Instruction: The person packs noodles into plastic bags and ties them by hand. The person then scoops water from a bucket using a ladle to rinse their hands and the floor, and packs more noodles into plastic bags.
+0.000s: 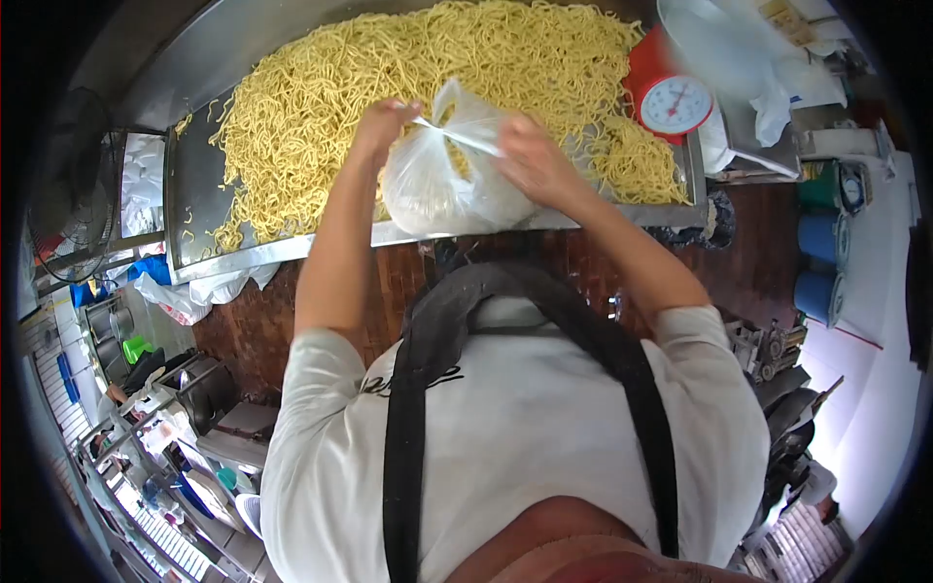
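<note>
A full, translucent plastic bag [447, 194] rests at the front edge of a metal tray table, its contents pale and hard to make out. My left hand [387, 121] pinches one twisted end of the bag's top. On the other side, my right hand [530, 160] grips the opposite end, slightly blurred. Between the two hands the plastic is pulled taut into a knot. Behind the bag, a broad heap of yellow noodles [321, 117] covers most of the tray.
A red dial scale [673, 102] with a pan stands at the tray's right end, with white plastic bags [773, 117] beside it. The metal tray's rim [253, 260] runs in front of me. A fan [73, 185] is at the left, blue drums [818, 267] at the right.
</note>
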